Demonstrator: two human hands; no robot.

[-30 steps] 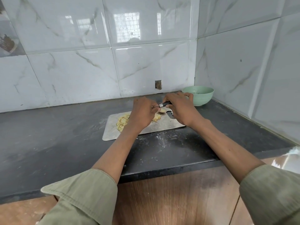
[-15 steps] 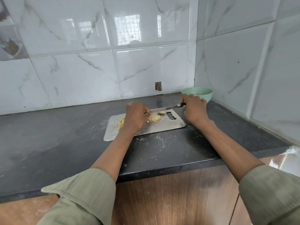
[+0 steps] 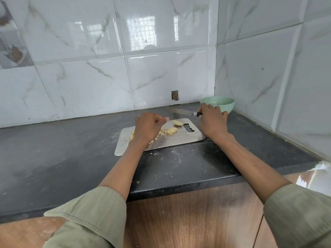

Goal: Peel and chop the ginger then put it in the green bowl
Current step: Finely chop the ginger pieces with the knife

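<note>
A steel cutting board (image 3: 180, 140) lies on the dark counter. A pile of chopped ginger (image 3: 169, 131) sits on it, partly hidden under my left hand (image 3: 147, 127). That hand hovers over the pile with loosely curled fingers and nothing visible in it. One larger ginger piece (image 3: 177, 122) rests near the board's far edge. My right hand (image 3: 212, 120) grips the black handle of a knife (image 3: 182, 111). Its blade points left, low over the counter behind the board. The green bowl (image 3: 225, 102) stands in the corner just behind my right hand.
Tiled walls close the counter at the back and on the right. The dark counter (image 3: 62, 158) stretches left of the board, with small ginger scraps (image 3: 172, 153) in front of it. The counter's front edge runs above a wooden cabinet front (image 3: 188, 221).
My right hand carried the knife from over the board back and right, toward the bowl. My left hand came off the blade and stays over the chopped ginger.
</note>
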